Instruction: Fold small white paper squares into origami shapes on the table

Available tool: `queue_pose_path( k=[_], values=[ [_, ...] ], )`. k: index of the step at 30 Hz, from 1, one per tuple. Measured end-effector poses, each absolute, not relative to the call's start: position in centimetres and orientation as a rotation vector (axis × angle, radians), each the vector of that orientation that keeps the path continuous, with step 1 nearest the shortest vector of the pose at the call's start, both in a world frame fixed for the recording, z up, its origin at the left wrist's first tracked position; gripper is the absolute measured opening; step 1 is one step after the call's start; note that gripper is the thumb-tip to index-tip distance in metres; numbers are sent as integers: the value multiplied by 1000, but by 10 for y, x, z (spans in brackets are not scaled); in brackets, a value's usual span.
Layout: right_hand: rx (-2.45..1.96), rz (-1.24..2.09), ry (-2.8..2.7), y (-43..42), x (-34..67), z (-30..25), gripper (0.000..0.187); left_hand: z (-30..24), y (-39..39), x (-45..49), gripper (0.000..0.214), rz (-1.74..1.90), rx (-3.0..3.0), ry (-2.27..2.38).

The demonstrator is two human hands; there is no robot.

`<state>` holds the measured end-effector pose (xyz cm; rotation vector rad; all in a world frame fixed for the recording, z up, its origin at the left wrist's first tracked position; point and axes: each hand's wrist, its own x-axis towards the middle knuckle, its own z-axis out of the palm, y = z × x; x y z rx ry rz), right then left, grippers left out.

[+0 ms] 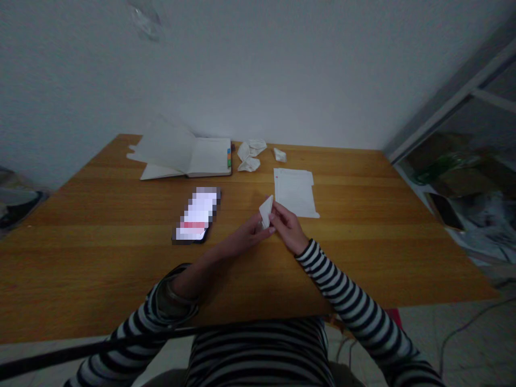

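A small piece of folded white paper (265, 210) with a pointed top is held between my two hands, above the middle of the table. My left hand (250, 235) grips its lower left side, the thumb along the bottom. From the right, my right hand (288, 227) pinches the paper's right edge with thumb and fingertips. Just beyond my right hand lie flat white sheets of paper (296, 192). To the left of my left hand rests a phone (197, 214) with a lit, blurred screen. The paper's lower part is partly hidden by my fingers.
An open notebook (210, 156) with coloured tabs lies at the back left of the wooden table (346, 231). Crumpled paper (249, 156) and a smaller folded paper piece (279, 155) sit near the wall. A dark cord or strap (97, 346) crosses the lower left.
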<state>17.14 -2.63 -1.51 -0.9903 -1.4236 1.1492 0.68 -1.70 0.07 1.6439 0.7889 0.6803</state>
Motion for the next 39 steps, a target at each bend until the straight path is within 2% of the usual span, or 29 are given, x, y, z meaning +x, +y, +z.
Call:
queue_pose_path(
  k=[3,6,8,10,15,20,27,32,36,39],
  values=[
    [-1009,1179,-1389,-25,171,-19,56,-3,-17,6,56,692,1668,849],
    [-970,1273,-1357,-25,170,-19,59,-9,-15,4,85,781,1593,957],
    [-927,1301,-1356,-25,170,-19,58,-9,-15,2,96,788,1545,952],
    [-895,1289,-1359,-25,170,-18,56,-5,-14,2,91,786,1558,897],
    [-890,1197,-1382,-25,170,-19,58,1,-12,0,58,768,1718,815],
    [-985,1054,-1476,-26,169,-23,65,-9,-12,0,55,796,1901,983],
    [-1170,657,-1871,-35,179,-9,73,-7,-12,-3,47,911,2149,985],
    [-1193,567,-1633,-31,184,-3,56,5,-11,-8,53,936,1801,988],
    [-1142,888,-1352,-17,189,-10,29,7,-9,-8,62,976,1509,1082],
    [-1101,1147,-1323,-12,193,-13,24,3,-5,-9,55,946,1371,1069]
  ],
)
